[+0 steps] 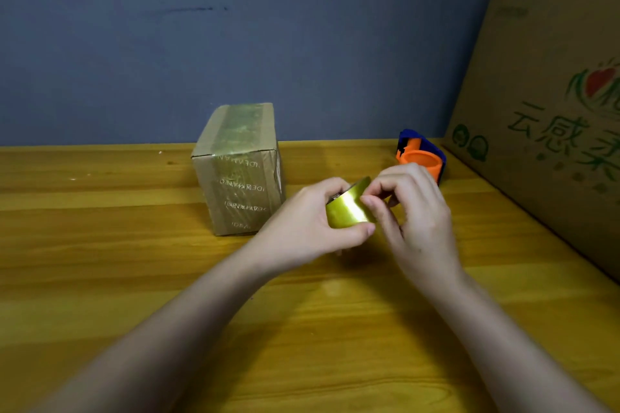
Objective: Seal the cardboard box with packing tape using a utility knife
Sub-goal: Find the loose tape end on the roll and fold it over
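Head view: the tape roll [349, 209] is held above the bench [100, 278] in the closed grip of the left hand [312, 225], while the fingertips of the right hand [412, 211] are pinched at the roll's surface, apparently to lift the loose end. The cardboard box [238, 171] is stood just left of the hands, a glossy strip already seen along its top and front. No knife can be made out; an orange-and-blue object [421, 154] is set behind. Taping and cutting are judged still to come.

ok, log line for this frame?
left hand: holds tape roll | right hand: picking at tape end | box: on table, untouched
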